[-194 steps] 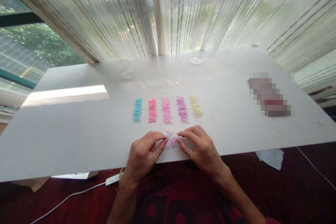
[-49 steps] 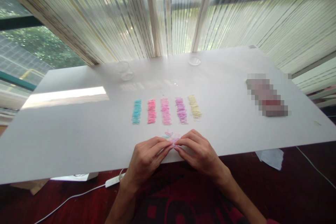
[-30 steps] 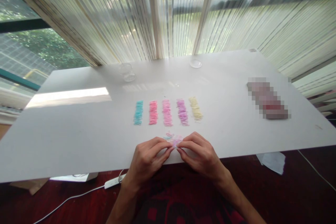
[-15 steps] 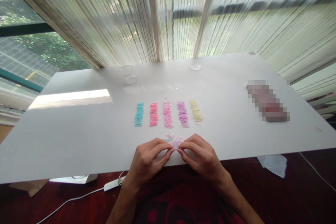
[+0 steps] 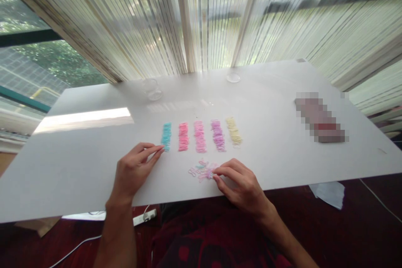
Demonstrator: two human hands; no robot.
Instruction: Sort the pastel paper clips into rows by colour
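Reaches across the white tabletop [image 5: 72, 163] with the left hand [image 5: 132, 173] to the near end of the turquoise row [image 5: 166, 134], with thumb and fingers drawn together; cannot tell whether gripping a piece. Leaves the coral row [image 5: 183, 137], pink row [image 5: 200, 137], purple row [image 5: 217, 136] and yellow row [image 5: 234, 130] untouched farther right. Rests the right hand [image 5: 240, 182] at the right edge of the loose mixed pile [image 5: 207, 172], on the near side of the rows, with fingertips close; too small to tell whether pinching anything. For a clean pick, best to pinch lightly, take one piece from the end and avoid dragging its neighbours askew. Unlike half a second ago, holds the hands well apart instead of nearly meeting over the pile, uncovering its left side.
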